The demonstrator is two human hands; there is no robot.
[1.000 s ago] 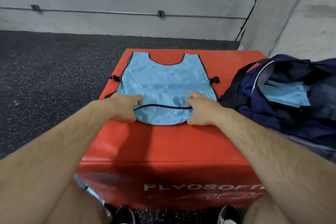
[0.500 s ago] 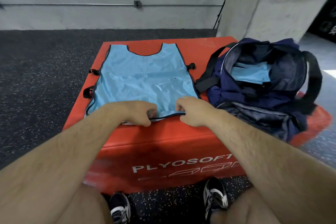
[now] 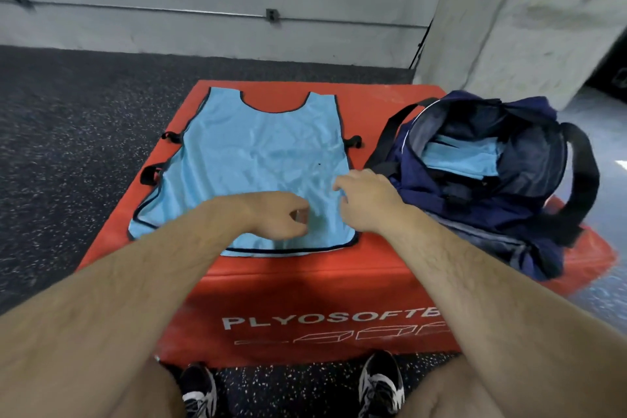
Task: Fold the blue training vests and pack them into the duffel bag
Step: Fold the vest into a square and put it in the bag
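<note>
The left hand [image 3: 274, 214] and its forearm hide the near middle of the vest [image 3: 258, 159]; the right hand [image 3: 369, 204] covers part of its near right side; both sets of fingers curl over the fabric, but through the blur I cannot tell whether they pinch it or only touch it. The folded vests [image 3: 464, 156] inside the duffel bag [image 3: 492, 214] show only as light-blue layers, number unclear. One vest lies flat on the red surface [image 3: 390, 105], neck hole at the far end; one open bag stands just right of it; two shoes [image 3: 200, 390] are cut off at the bottom edge.
</note>
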